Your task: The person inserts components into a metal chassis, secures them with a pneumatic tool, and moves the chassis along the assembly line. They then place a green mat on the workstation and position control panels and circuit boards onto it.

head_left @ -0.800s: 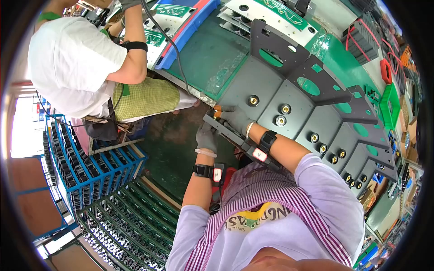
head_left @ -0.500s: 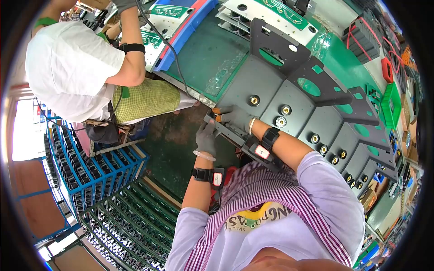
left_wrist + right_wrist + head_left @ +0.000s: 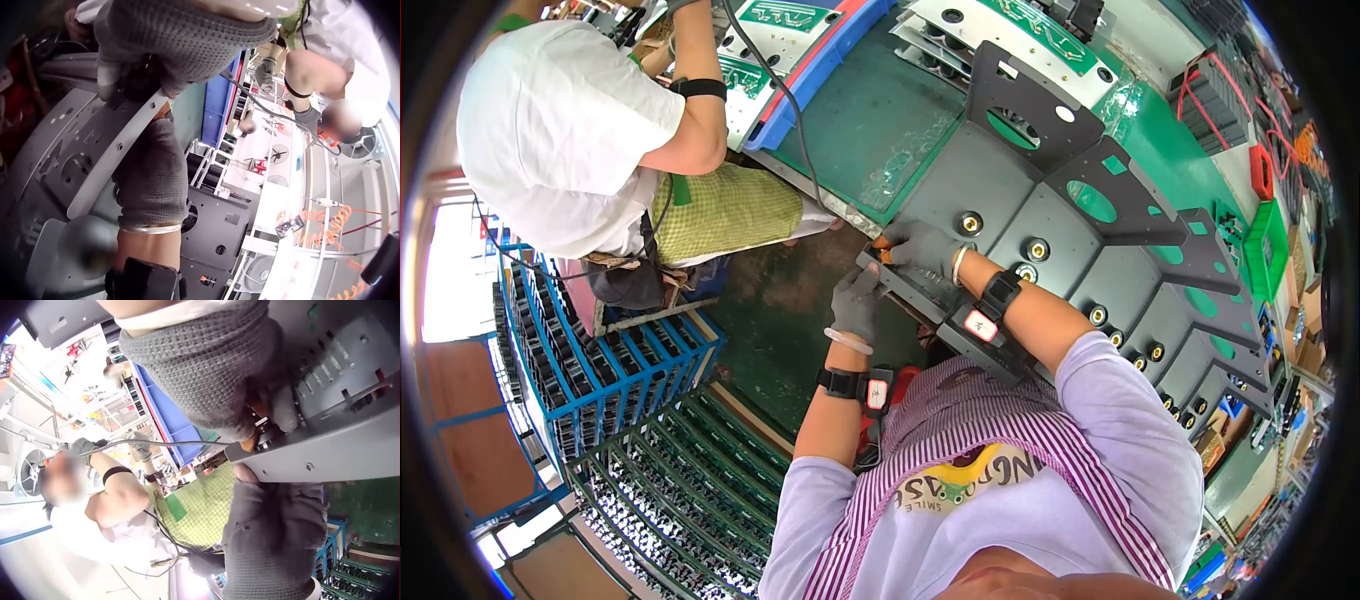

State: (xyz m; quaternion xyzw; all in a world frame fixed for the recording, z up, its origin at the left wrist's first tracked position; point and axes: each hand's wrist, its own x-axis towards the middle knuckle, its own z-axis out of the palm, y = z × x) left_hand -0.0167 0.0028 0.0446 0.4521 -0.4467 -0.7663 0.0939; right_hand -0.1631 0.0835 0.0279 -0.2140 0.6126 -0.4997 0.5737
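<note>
A dark grey metal panel with an upright flange lies at the bench's near edge. My gloved left hand grips the flange near its left end, with the thumb against the outer face in the right wrist view. Behind the flange, my gloved right hand has orange fingertips and pinches a small black part close to the panel's corner. Its fingers partly hide that part. In the left wrist view, the left hand is above the flange and the right hand is behind it.
Several grey panels with upright plates and round black-and-brass pieces stand along the bench to the right. A blue tray is beyond. At left, a person in white works near a blue rack.
The bench and its panels have shifted slightly right and down in the head view. Both hands stay at the panel's corner, with only small shifts.
</note>
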